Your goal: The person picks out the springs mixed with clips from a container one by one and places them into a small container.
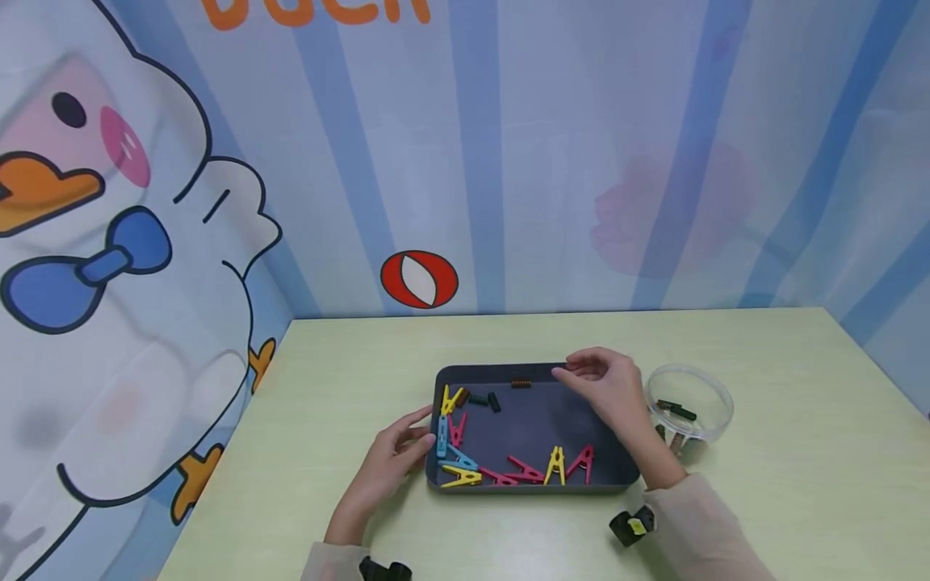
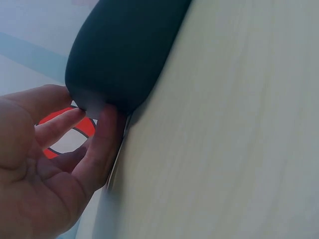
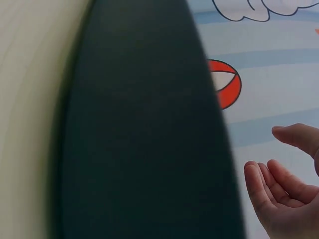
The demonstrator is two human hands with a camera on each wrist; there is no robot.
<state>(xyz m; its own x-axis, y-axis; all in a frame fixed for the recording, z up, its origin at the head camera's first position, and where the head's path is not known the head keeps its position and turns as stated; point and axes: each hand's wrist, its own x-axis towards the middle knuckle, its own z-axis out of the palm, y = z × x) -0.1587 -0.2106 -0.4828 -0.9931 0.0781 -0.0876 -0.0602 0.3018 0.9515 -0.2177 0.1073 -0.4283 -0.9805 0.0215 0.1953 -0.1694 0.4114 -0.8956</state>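
At the lower centre of the frame, on a pale desk (image 1: 799,452), sits a dark rectangular tray (image 1: 523,432) with rounded corners. The left hand (image 1: 388,460) is at its left end – in the left wrist view, thumb and fingers stand apart, touching the tray's end rather than curling round it. The right hand (image 1: 606,389) hangs over the tray's upper right corner; the right wrist view shows this grip open, thumb well clear of the bent fingers and nothing visible between them. Clothespins line the tray's left and lower sides: yellow clothespins (image 1: 555,457), pink clothespins (image 1: 530,473) and blue clothespins (image 1: 441,437). Near the tray's upper left corner lie two short dark green pieces (image 1: 478,399), just beside a brown piece (image 1: 462,398); a ribbed brown coil (image 1: 521,383) lies by the upper wall. Right of the tray – near the right forearm – stands a round clear container (image 1: 687,368) with green and brown pieces inside. Upper centre: a printed red-and-white ball (image 1: 395,279) on the backdrop (image 1: 567,161).
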